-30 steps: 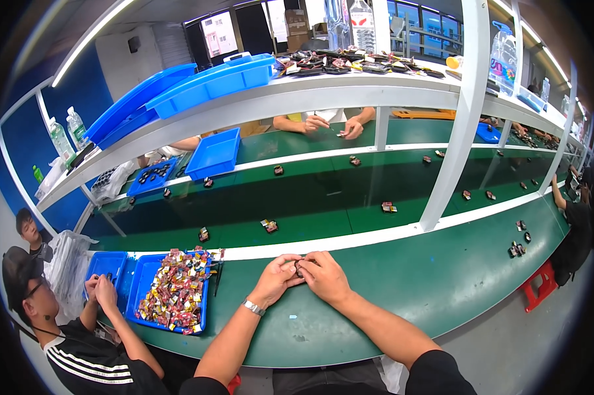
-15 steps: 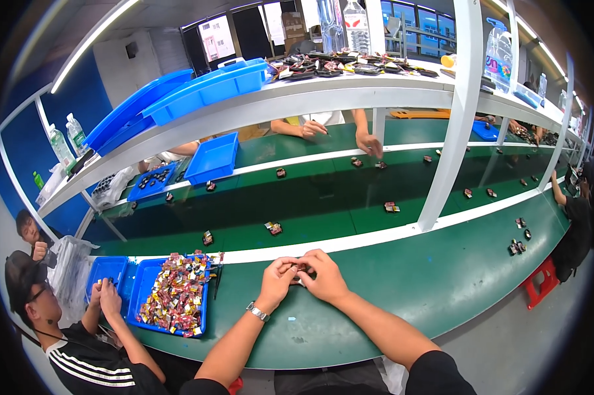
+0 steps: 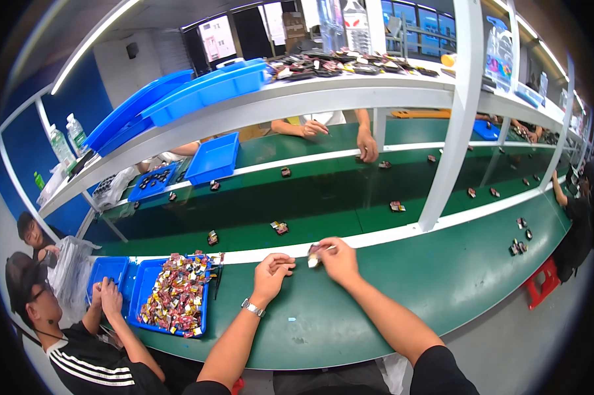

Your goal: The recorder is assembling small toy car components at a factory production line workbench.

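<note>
My right hand (image 3: 340, 262) pinches a small electronic part (image 3: 313, 258) with a dark red body and a white end, just above the green worktop (image 3: 349, 316) near the white rail. Left of it and apart, my left hand (image 3: 271, 275) hovers with loosely curled fingers and nothing visible in them. A blue tray (image 3: 134, 304) heaped with similar small red, yellow and white parts (image 3: 175, 289) stands on the worktop to the left of my left arm. A thin dark tool (image 3: 218, 276) lies at that tray's right edge.
Beyond the white rail (image 3: 382, 236), a green conveyor belt (image 3: 336, 214) carries scattered parts. A white post (image 3: 449, 125) rises at right of centre, supporting a shelf with blue trays (image 3: 205, 89). A co-worker (image 3: 40, 316) sits at left; another person's hand (image 3: 367, 145) reaches across the far side.
My hands have come apart; the right has moved slightly right with the part in its fingers, the left slightly left. Parts on the belt have shifted a little to the right.
</note>
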`<state>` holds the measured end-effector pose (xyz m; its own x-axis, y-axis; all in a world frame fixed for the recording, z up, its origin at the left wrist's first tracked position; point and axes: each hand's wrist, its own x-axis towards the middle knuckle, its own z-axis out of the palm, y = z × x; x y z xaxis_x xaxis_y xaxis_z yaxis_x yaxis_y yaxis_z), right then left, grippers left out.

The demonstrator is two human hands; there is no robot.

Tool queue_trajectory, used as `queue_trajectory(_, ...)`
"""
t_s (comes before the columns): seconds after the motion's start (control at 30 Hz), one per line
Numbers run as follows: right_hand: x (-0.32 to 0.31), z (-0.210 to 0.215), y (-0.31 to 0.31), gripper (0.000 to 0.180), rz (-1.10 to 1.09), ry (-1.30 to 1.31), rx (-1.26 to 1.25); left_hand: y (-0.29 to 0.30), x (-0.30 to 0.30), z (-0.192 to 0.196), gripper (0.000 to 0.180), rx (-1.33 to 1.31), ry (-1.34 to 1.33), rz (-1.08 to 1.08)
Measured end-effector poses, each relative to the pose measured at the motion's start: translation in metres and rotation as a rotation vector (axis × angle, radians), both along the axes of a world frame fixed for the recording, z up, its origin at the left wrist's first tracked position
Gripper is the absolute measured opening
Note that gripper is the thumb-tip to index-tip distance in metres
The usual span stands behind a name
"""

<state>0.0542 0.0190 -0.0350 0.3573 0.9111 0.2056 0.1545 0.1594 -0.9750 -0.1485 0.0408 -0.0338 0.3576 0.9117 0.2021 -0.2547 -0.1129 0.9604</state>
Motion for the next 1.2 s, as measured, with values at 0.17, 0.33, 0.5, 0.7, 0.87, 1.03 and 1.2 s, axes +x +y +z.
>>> queue_trajectory(0.17,0.064,0.016,0.062,0.011,-0.259,-0.317,-0.033,0.012,-0.02,-0.007,0.011,0.084,0.309,0.324)
queue_trajectory(0.33,0.032,0.022,0.078,0.026,-0.453,-0.948,0.097,0.013,-0.019,-0.007,0.011,0.131,0.355,0.329)
queue_trajectory(0.5,-0.061,0.005,0.101,0.053,-0.185,-0.841,-0.058,0.021,-0.027,-0.019,0.01,0.105,0.276,0.34)
queue_trajectory(0.7,-0.036,0.007,0.072,0.042,0.086,-0.594,-0.01,0.029,-0.025,-0.019,0.01,0.09,0.199,0.322)
queue_trajectory(0.87,-0.009,0.019,-0.019,0.054,0.404,-0.631,0.231,0.017,-0.028,0.001,0.023,-0.069,0.217,0.024)
queue_trajectory(1.03,-0.002,0.047,-0.043,0.061,0.474,-0.781,0.249,0.007,-0.018,0.012,0.032,-0.127,0.288,-0.313)
queue_trajectory(1.2,-0.005,0.044,-0.044,0.051,0.45,-0.755,0.321,0.002,-0.018,0.015,0.034,-0.262,0.105,-0.347)
